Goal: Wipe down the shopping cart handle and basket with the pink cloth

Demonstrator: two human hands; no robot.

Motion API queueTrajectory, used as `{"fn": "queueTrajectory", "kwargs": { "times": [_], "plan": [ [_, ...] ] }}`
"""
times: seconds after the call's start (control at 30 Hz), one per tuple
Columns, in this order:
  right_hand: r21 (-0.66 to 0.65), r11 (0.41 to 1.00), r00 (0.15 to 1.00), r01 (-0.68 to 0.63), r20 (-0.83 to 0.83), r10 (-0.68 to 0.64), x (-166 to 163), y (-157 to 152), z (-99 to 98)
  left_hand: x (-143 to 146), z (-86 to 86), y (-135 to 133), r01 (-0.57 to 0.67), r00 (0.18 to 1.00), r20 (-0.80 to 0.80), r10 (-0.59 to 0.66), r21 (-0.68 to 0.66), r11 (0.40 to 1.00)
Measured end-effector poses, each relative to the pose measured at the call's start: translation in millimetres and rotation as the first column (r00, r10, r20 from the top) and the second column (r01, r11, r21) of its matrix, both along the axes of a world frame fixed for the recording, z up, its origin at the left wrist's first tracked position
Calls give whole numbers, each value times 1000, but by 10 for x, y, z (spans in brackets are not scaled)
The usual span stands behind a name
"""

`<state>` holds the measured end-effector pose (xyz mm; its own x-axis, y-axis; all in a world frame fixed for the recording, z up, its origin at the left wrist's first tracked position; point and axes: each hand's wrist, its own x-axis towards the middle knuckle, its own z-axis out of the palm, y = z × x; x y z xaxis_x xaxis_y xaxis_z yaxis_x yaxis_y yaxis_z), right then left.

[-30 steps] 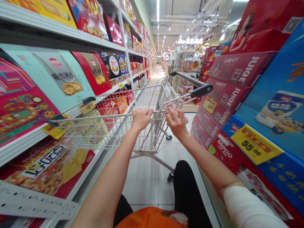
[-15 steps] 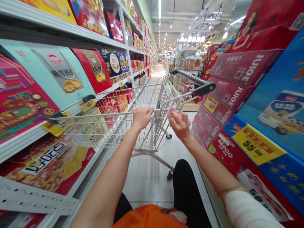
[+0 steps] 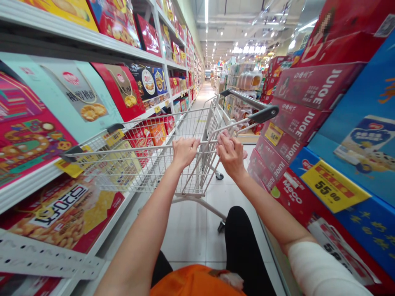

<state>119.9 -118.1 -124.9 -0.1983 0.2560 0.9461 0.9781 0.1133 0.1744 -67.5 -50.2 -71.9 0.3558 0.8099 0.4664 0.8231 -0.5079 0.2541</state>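
A wire shopping cart (image 3: 148, 158) stands sideways across the aisle before me, its basket showing nothing inside. My left hand (image 3: 184, 153) is closed over the cart's near top rail, around its middle. Farther right, my right hand (image 3: 231, 154) is closed on a crumpled pinkish cloth (image 3: 224, 139), which it presses against the same rail near the handle end. The cart's handle (image 3: 251, 106), grey with dark end caps, sits beyond my right hand, and neither hand touches it. The palms and the undersides of the fingers are hidden.
White shelves (image 3: 123, 43) of boxed snacks run along the left, close to the cart's front end. Stacked red juice cartons (image 3: 296, 107) and a blue carton (image 3: 354, 139) line the right. Tiled floor (image 3: 188, 222) lies beneath, and the aisle stretches away ahead.
My right hand, with the cloth, has shifted slightly left along the rail. The left hand keeps its grip, and the cart stays almost in place.
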Motion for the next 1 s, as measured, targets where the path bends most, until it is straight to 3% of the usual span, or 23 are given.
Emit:
{"fn": "queueTrajectory", "kwargs": {
  "times": [0.13,0.3,0.4,0.5,0.67,0.73,0.83,1.0],
  "plan": [
    [-59,995,995,83,59,-79,-48,25,75,0,8,-6,6,1000,-22,-7,-16,1000],
    [-168,982,996,82,31,-78,10,30,97,51,-24,-51,-1,1000,-23,1,-7,1000],
    [-158,983,994,92,65,-83,104,45,107,41,-37,-82,43,999,-32,-43,7,999],
    [-129,988,992,86,104,-73,217,63,115,-168,-39,-30,97,995,-33,-96,39,995],
    [-78,995,995,66,79,-60,393,134,99,-923,-124,236,-158,983,-79,168,114,981],
    [-60,997,997,56,48,-53,454,179,76,-1141,-181,304,-168,981,-90,175,80,983],
    [-49,998,999,41,-12,-41,531,242,38,-1214,-239,301,-141,987,-69,144,43,989],
    [-62,998,998,11,-61,-14,632,302,13,-1037,-259,162,-133,991,-3,134,72,989]
  ]
}}
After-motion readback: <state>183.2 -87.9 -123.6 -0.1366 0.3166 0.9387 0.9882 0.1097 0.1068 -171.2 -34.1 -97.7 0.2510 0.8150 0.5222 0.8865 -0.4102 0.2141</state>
